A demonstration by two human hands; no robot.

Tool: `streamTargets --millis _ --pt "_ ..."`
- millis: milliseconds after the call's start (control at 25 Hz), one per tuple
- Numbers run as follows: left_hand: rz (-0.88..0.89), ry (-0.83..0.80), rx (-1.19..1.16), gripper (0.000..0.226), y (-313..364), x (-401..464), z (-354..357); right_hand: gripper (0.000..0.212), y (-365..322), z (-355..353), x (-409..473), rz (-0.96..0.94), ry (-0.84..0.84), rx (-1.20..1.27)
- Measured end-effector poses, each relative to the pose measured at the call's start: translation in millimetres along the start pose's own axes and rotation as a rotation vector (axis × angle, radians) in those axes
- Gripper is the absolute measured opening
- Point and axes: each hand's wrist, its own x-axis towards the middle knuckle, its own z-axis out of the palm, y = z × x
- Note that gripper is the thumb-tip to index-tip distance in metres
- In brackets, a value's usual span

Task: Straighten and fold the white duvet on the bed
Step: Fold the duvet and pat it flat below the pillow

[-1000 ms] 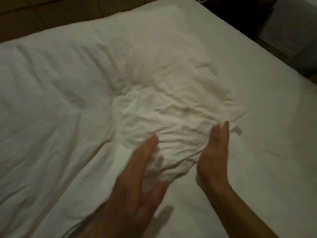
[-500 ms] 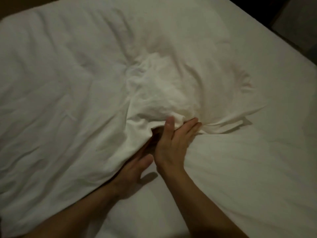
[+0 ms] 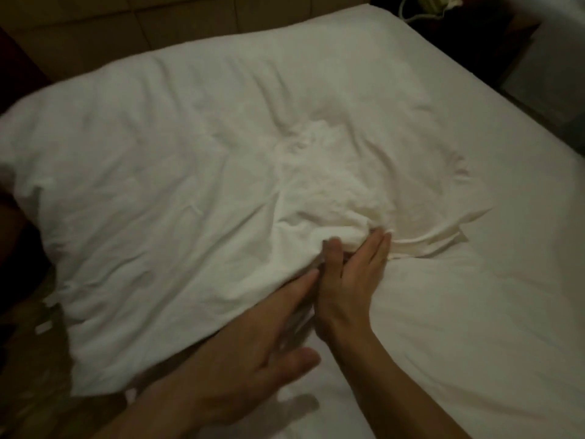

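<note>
The white duvet (image 3: 164,172) lies spread over the left of the bed (image 3: 474,312), its near corner bunched into a crumpled mound (image 3: 332,198). The fabric appears soft, light and limp; take hold at the edge hem, not the mound. The right hand (image 3: 351,280) presses flat on the bunched edge, fingers extended, no grip closed. The left hand (image 3: 253,353) hovers spread beside it, blurred.

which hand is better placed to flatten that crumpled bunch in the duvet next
Probably the right hand: its fingers already touch the near edge of the crumpled bunch in the duvet. The left hand is blurred and sits nearer the person, short of the bunch.
</note>
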Motion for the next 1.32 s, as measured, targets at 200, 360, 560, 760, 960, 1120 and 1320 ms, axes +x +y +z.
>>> streamTargets --millis 200,360,560,760,960,1120,1320 --pt "-0.152 0.541 0.584 0.058 13.0 -2.1 -77.8 0.105 -66.4 -1.8 26.1 -0.399 0.010 -0.106" --pt "-0.236 0.737 0.809 0.057 14.7 32.2 -143.5 0.102 -137.5 19.8 61.4 -0.541 -0.086 -0.257" --pt "-0.484 0.637 1.059 0.082 -17.1 91.9 -253.5 0.101 -204.7 61.4 144.3 -0.673 -0.195 -0.487" --pt "-0.552 0.621 0.934 0.096 -81.5 117.3 -291.9 0.102 -227.1 93.5 248.4 -0.765 -0.326 -0.764" --pt "-0.574 0.677 0.927 0.100 -108.8 130.9 -302.4 0.113 -223.4 101.9 342.4 -0.764 -0.498 -0.898" --pt "-0.677 0.676 0.908 0.101 -112.4 142.2 -309.3 0.097 -204.0 105.7 363.1 -0.791 -0.423 -0.803" --pt "-0.619 0.697 0.939 0.088 -75.3 141.0 -300.0 0.088 -202.1 72.2 342.2 -0.895 -0.188 -0.792"
